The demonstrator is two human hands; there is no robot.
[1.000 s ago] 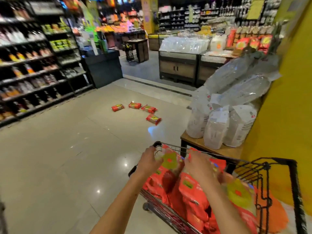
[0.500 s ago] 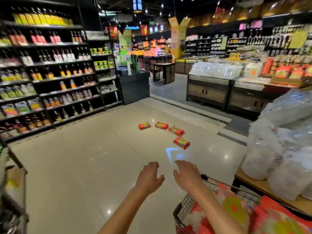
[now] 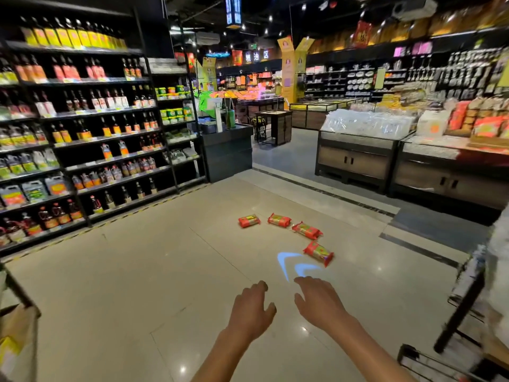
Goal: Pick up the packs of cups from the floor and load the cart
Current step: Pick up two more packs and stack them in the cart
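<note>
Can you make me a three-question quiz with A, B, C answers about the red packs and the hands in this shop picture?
1. Where do the red packs lie?
A. on the floor
B. on a shelf
C. in a hand

2. How many red packs lie there?
A. two
B. four
C. seven

3. What do the left hand and right hand hold?
A. a pack
B. a bottle
C. nothing

Answers:
1 A, they lie on the pale floor tiles.
2 B, four lie in a loose row.
3 C, both reach forward with spread fingers.
</note>
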